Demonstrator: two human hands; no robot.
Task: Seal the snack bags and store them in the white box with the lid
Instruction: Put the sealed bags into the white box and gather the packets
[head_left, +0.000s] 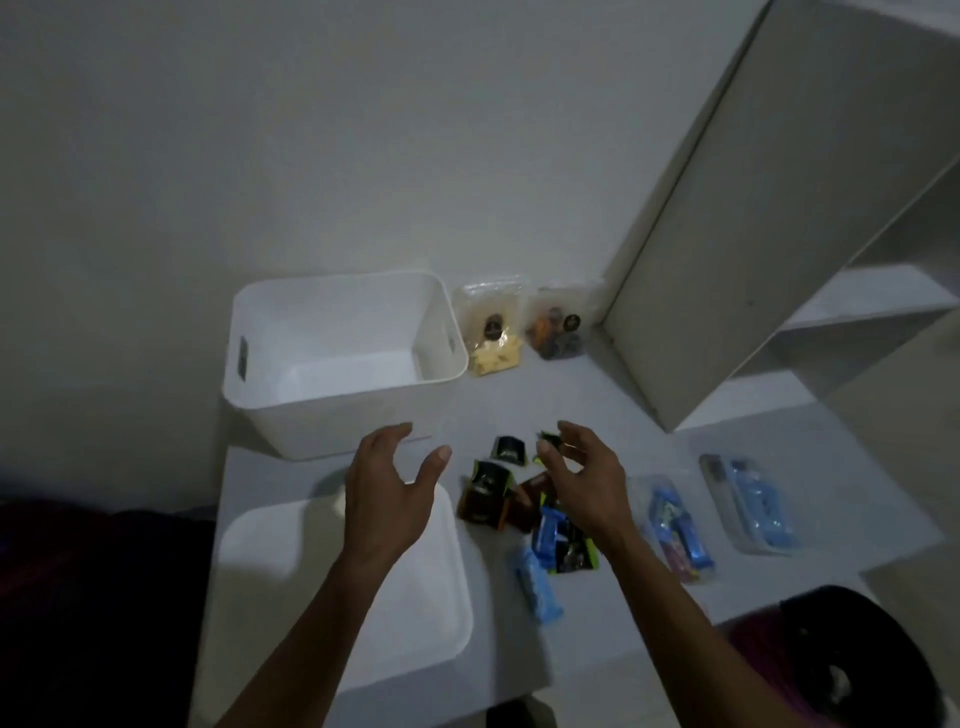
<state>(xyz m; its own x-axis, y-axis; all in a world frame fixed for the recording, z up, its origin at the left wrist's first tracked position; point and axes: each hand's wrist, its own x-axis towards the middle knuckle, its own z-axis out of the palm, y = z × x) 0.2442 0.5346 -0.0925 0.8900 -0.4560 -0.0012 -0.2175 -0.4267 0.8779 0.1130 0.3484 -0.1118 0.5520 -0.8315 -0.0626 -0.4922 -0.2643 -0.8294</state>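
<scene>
While the left hand (389, 483) hovers spread, its grip wide and empty, the right hand (587, 478) pinches a small dark snack packet (549, 439) above loose snacks (524, 499) on the tabletop (597, 395); the white box (343, 358) sits open-topped behind, its lid (415, 597) lying flat nearby.

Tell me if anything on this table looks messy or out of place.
Small snack packets lie in a loose, overlapping heap under the right hand. The white box is empty, its lid off beside it.
</scene>
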